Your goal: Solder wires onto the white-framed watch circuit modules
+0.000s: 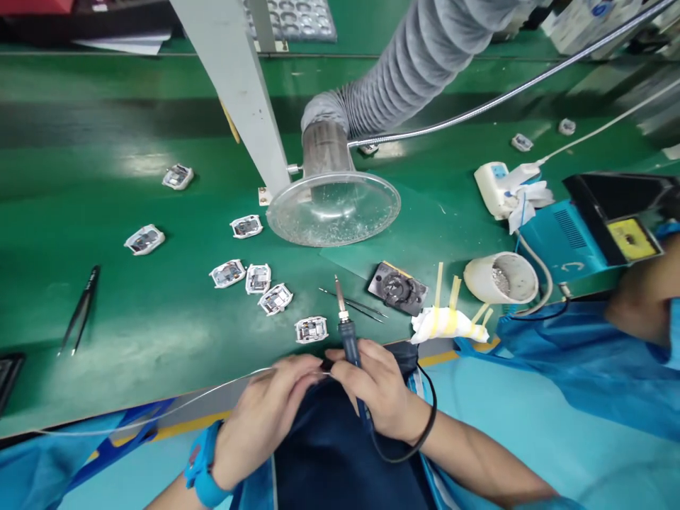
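Observation:
My right hand (380,389) is closed around the dark blue handle of a soldering iron (349,343), its tip pointing up and away over the bench edge. My left hand (270,407), with a blue strap on the wrist, pinches a thin solder wire (212,388) that trails off to the left. The fingertips of both hands come close together at the bench edge. Just beyond them lies a white-framed watch-like case with a circuit board (312,329). Tweezers (361,308) lie beside the iron's tip, near a black fixture block (397,287).
A clear fume-extractor hood (334,210) hangs over the middle. Several more cases (258,279) lie to the left, with other tweezers (79,312). Rightward are a taped white bundle (449,324), a white cup (502,278), a blue soldering station (566,237) and a co-worker's arm (642,297).

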A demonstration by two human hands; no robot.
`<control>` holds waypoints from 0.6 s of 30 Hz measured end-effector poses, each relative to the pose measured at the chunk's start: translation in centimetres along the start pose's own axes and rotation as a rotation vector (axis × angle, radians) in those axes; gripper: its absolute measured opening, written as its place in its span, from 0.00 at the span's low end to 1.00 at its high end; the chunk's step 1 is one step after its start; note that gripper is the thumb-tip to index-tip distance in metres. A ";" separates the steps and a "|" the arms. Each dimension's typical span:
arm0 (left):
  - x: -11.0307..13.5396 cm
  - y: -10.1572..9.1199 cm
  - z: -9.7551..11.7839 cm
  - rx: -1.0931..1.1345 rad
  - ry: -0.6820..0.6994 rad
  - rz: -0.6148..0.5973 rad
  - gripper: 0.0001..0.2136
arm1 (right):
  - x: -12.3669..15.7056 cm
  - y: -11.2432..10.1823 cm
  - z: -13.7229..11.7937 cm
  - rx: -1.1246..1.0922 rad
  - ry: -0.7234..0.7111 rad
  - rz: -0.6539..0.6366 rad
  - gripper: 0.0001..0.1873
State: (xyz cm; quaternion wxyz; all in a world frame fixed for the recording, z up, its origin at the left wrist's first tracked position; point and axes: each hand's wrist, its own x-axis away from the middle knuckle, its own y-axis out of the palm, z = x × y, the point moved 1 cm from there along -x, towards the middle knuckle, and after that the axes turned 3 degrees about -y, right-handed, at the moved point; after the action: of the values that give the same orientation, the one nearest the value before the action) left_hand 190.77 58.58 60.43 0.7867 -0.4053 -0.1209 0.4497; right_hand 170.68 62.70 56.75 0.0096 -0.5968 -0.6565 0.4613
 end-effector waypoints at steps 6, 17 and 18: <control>-1.2 -0.7 -2.4 -0.049 -0.097 0.196 0.04 | -0.5 1.5 -0.7 0.123 0.109 0.050 0.02; 0.2 0.2 -1.6 0.088 -0.148 0.100 0.04 | -2.2 3.5 0.7 0.300 0.122 -0.092 0.10; 0.2 0.1 -1.8 0.083 -0.156 0.129 0.04 | -2.5 3.7 0.8 0.308 0.116 -0.092 0.11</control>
State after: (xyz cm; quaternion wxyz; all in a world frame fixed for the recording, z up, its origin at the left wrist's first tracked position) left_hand 191.83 57.86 59.18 0.7604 -0.3429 -0.1368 0.5343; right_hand 173.80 59.70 55.33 0.1599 -0.5831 -0.6030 0.5203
